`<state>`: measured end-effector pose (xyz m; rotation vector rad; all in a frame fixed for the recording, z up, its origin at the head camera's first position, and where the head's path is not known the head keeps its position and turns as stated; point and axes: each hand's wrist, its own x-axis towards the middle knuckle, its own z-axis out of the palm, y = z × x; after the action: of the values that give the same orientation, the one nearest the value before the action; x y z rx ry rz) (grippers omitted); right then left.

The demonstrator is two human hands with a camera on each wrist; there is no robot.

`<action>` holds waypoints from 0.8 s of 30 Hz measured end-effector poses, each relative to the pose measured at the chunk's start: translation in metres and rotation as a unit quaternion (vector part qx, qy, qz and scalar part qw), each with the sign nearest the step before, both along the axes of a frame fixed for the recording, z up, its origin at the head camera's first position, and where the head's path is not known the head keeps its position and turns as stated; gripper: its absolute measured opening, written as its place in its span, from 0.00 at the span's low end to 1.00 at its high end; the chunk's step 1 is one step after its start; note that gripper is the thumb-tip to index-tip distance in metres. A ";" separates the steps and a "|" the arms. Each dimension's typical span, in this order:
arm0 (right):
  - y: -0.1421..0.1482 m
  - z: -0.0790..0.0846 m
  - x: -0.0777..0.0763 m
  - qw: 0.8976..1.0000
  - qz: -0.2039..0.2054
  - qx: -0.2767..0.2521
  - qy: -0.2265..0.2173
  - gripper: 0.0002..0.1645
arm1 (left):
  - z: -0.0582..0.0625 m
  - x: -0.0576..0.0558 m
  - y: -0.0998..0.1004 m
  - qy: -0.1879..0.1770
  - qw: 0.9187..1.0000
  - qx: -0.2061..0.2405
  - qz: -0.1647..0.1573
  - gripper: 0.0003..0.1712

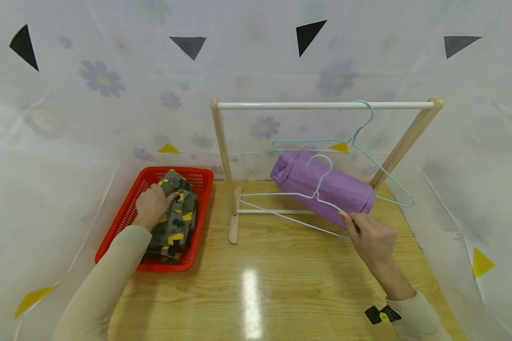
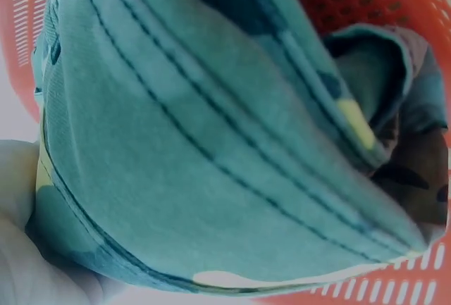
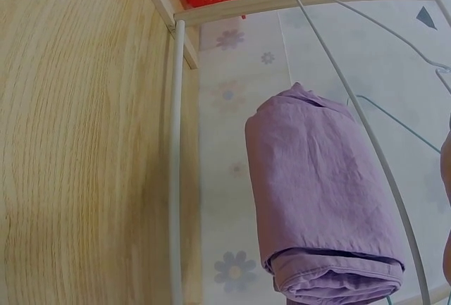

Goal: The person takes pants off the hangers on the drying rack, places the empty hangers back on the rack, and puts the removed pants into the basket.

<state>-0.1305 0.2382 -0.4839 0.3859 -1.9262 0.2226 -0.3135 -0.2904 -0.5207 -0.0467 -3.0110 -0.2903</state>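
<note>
My left hand point(image 1: 151, 206) grips a folded camouflage garment point(image 1: 176, 222) inside the red basket point(image 1: 201, 218). In the left wrist view, the green cloth point(image 2: 197, 150) fills most of the picture, with part of the hand point(image 2: 35, 241) at its lower left. On the right, my right hand point(image 1: 373, 237) pinches the right shoulder of a white wire hanger point(image 1: 277, 193). That hanger is held off the rack's top bar, in front of a purple folded garment point(image 1: 307, 177). The purple garment point(image 3: 317, 178) hangs with a mint-green hanger point(image 1: 362, 128), which hooks over the white top bar point(image 1: 281, 106).
The rack has wooden side posts point(image 1: 223, 147) and a white lower bar point(image 1: 273, 211), and stands on a wood-grain table point(image 1: 303, 289). White flowered sheeting point(image 1: 256, 57) surrounds the table at the back and sides. A dark band with a yellow mark point(image 1: 383, 314) is at the right sleeve.
</note>
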 end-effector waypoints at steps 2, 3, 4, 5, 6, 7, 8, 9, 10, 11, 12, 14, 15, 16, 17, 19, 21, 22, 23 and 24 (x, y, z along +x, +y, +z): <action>0.000 0.000 0.000 1.000 0.000 0.001 0.001 0.37 | 0.000 0.000 0.001 -0.015 1.000 -0.002 -0.002 0.38; 0.000 0.000 0.000 1.000 0.002 0.000 0.001 0.36 | -0.001 0.000 0.000 -0.020 1.000 -0.003 -0.004 0.38; 0.001 -0.001 0.000 1.000 0.002 0.000 0.001 0.36 | 0.000 0.001 0.001 -0.030 1.000 -0.005 -0.006 0.38; 0.001 -0.001 0.000 1.000 0.002 0.000 0.001 0.36 | 0.000 0.000 0.001 -0.042 0.999 -0.005 -0.007 0.38; 0.001 -0.001 0.000 1.000 0.002 0.000 0.001 0.36 | 0.000 0.001 0.001 -0.054 0.999 -0.006 -0.008 0.38; 0.001 -0.001 0.000 1.000 0.002 0.000 0.000 0.36 | 0.001 0.000 0.001 -0.067 0.998 -0.008 -0.008 0.38; 0.001 -0.001 0.000 1.000 0.002 0.000 0.000 0.36 | 0.002 0.000 0.001 -0.079 0.997 -0.011 -0.009 0.39; 0.001 -0.002 0.000 1.000 0.002 0.000 0.000 0.36 | 0.003 -0.001 0.001 -0.088 0.996 -0.014 -0.011 0.39; 0.001 -0.002 0.000 1.000 0.000 0.000 0.001 0.36 | 0.004 -0.001 0.001 -0.101 0.995 -0.016 -0.010 0.40; 0.001 -0.002 0.000 1.000 -0.001 0.000 0.001 0.36 | 0.004 -0.002 0.000 -0.114 0.993 -0.017 -0.010 0.42; 0.000 -0.002 0.000 1.000 -0.002 0.000 0.001 0.36 | 0.006 -0.002 0.000 -0.127 0.992 -0.020 -0.010 0.44; 0.000 -0.002 0.001 1.000 -0.004 0.002 0.001 0.36 | 0.009 -0.002 -0.001 -0.154 0.988 -0.025 -0.010 0.48; 0.000 -0.002 0.001 1.000 -0.004 0.003 0.001 0.36 | 0.011 -0.002 -0.001 -0.166 0.986 -0.024 -0.010 0.50; 0.000 -0.002 0.001 1.000 -0.004 0.003 0.000 0.36 | 0.012 -0.002 -0.001 -0.177 0.984 -0.024 -0.011 0.52; 0.000 -0.002 0.001 1.000 -0.004 0.003 0.000 0.36 | 0.014 -0.001 -0.002 -0.184 0.982 -0.027 -0.014 0.53; -0.001 -0.002 0.001 1.000 -0.004 0.004 0.000 0.36 | 0.017 0.001 -0.002 -0.189 0.981 -0.031 -0.023 0.57; 0.000 -0.002 0.000 1.000 -0.003 0.004 0.000 0.36 | 0.020 0.003 -0.002 -0.185 0.981 -0.036 -0.035 0.59; 0.000 -0.002 0.000 1.000 -0.004 0.004 -0.001 0.37 | 0.022 0.004 -0.002 -0.183 0.981 -0.039 -0.041 0.60; 0.000 -0.002 0.000 1.000 -0.004 0.005 0.000 0.36 | 0.024 0.006 -0.002 -0.184 0.981 -0.042 -0.046 0.62; 0.000 -0.002 0.000 1.000 -0.004 0.006 0.001 0.36 | 0.027 0.008 -0.001 -0.191 0.979 -0.043 -0.050 0.63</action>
<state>-0.1304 0.2377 -0.4862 0.3866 -1.9277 0.2066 -0.3057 -0.2912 -0.4935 -0.1688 -3.4088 -0.1981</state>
